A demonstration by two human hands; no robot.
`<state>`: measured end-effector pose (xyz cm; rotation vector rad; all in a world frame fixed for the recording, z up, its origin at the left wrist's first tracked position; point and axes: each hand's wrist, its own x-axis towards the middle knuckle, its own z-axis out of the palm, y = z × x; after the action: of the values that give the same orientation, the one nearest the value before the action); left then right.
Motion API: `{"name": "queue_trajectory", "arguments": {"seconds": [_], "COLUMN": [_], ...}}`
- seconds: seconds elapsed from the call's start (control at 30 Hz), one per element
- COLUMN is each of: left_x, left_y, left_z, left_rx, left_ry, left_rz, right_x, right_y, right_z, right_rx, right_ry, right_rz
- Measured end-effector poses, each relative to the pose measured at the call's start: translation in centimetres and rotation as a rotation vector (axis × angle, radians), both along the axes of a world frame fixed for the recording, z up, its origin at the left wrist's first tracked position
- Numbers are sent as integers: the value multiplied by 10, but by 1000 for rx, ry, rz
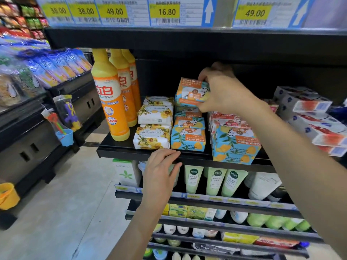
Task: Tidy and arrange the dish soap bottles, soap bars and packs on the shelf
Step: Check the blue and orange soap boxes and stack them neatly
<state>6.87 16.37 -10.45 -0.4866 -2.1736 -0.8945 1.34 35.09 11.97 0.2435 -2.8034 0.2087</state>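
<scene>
My right hand (223, 91) grips an orange and blue Goat Soap box (188, 91) at the back of the black shelf (135, 153), above a row of more Goat Soap boxes (188, 138). A further stack of Goat Soap boxes (235, 145) sits to the right, near the shelf's front edge. White floral soap bars (153, 137) are piled left of the row. Three orange dish soap bottles (110, 98) stand in a line at the shelf's left end. My left hand (161, 167) rests on the shelf's front edge with fingers relaxed, holding nothing.
White and red boxes (309, 113) lie stacked at the right of the shelf. Price labels (165, 12) line the shelf above. Green tubes (216, 181) and other toiletries fill the lower shelves. A display with blue packets (56, 66) and hanging toys (63, 128) stands to the left.
</scene>
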Motion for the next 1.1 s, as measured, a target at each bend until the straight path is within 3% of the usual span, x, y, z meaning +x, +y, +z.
{"name": "queue_trajectory", "arguments": {"seconds": [0.1, 0.2, 0.3, 0.37, 0.47, 0.7, 0.93, 1.1], "left_x": [11, 36, 59, 69, 80, 87, 90, 94], "left_y": [1, -2, -6, -7, -4, 7, 7, 9], "left_z": [11, 30, 54, 63, 70, 64, 54, 51], "left_rx": [79, 350, 750, 903, 907, 983, 1037, 995], "left_ry": [-61, -271, -556, -700, -795, -899, -922, -916], "left_rz": [-27, -87, -341, -536, -631, -552, -578, -638], "right_x": [50, 94, 129, 147, 164, 175, 187, 187], "right_y": [4, 10, 16, 16, 13, 13, 2, 1], "right_z": [-15, -44, -75, -92, -112, -143, -157, -161], "right_rx": [-118, -218, -260, -281, -342, -568, -1405, -1624], "right_ry": [108, 151, 162, 176, 149, 64, -37, -155], "right_rz": [78, 164, 194, 206, 225, 221, 77, 13]}}
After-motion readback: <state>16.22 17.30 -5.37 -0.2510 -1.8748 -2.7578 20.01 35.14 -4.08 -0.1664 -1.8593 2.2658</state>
